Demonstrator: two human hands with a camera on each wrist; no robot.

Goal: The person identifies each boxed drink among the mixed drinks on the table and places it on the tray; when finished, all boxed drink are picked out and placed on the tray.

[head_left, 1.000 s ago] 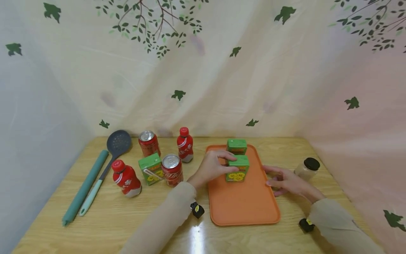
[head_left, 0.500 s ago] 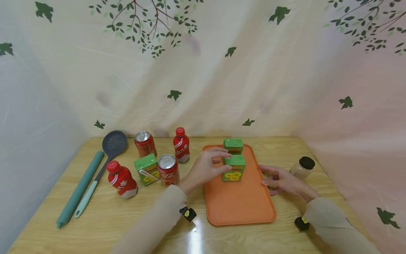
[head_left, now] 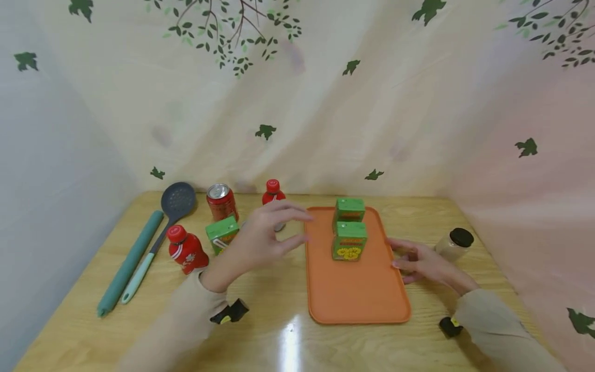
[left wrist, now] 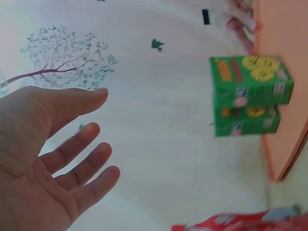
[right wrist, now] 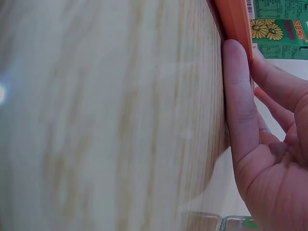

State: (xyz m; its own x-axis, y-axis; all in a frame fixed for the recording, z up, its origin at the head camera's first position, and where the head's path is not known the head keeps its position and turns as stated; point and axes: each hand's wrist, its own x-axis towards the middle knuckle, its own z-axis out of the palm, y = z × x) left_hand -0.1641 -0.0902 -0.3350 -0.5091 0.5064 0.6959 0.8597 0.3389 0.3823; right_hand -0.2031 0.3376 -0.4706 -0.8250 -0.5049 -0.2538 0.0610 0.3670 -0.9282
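My left hand (head_left: pixel 260 235) is in the air left of the orange tray (head_left: pixel 358 294), thumb and fingers apart with nothing between them. In the left wrist view, that hand (left wrist: pixel 57 149) shows spread fingers, well away from the green drink cartons. A front carton (head_left: pixel 349 243) with yellow flowers stands upright on the tray, close before a second carton (head_left: pixel 349 207). At the tray's right edge, my right hand (head_left: pixel 425 263) holds the rim between thumb and fingers. The right wrist view shows this hand (right wrist: pixel 269 144) right at the tray's rim (right wrist: pixel 236 24), low beside the tabletop.
Left on the table are a red bottle (head_left: pixel 188 250), a red can (head_left: pixel 222 201), another green carton (head_left: pixel 221 231), a slotted skimmer (head_left: pixel 178 201) and a teal roll (head_left: pixel 132 261). A second red bottle (head_left: pixel 273 192) stands behind my left hand. A black-lidded jar (head_left: pixel 454 244) stands right.
My left hand has let go of the front carton and moved left, off the tray, now covering the nearer can. The carton stays standing. My right hand keeps to the tray's edge.
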